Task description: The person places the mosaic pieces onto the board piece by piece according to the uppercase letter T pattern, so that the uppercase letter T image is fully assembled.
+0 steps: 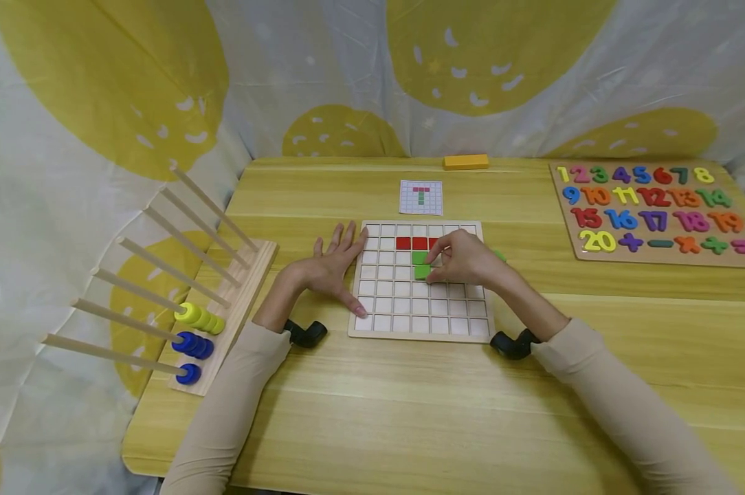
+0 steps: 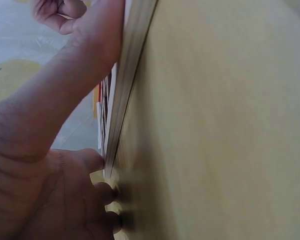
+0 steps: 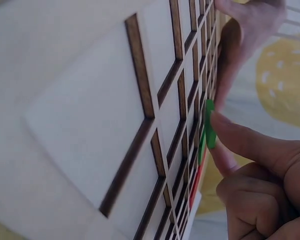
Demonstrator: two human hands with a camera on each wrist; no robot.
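A wooden grid board (image 1: 422,337) with white squares lies on the table. My left hand (image 1: 330,271) spreads its fingers along the board's left side, thumb at the lower-left corner and a fingertip near the upper left. My right hand (image 1: 468,260) is over the middle of the board and pinches a green square tile (image 3: 210,125), which stands slightly proud of the grid in the right wrist view. Just above it, another green tile (image 1: 419,257) sits in a square. A row of red tiles (image 1: 419,243) lies above that, its right end partly covered by my fingers.
Behind the board lies a pattern card (image 1: 420,198) with a red and green T. An orange block (image 1: 465,162) is at the back edge. The peg rack (image 1: 249,275) with yellow and blue beads stands left, a number board (image 1: 663,254) right. Something green (image 1: 500,256) shows beyond my right wrist.
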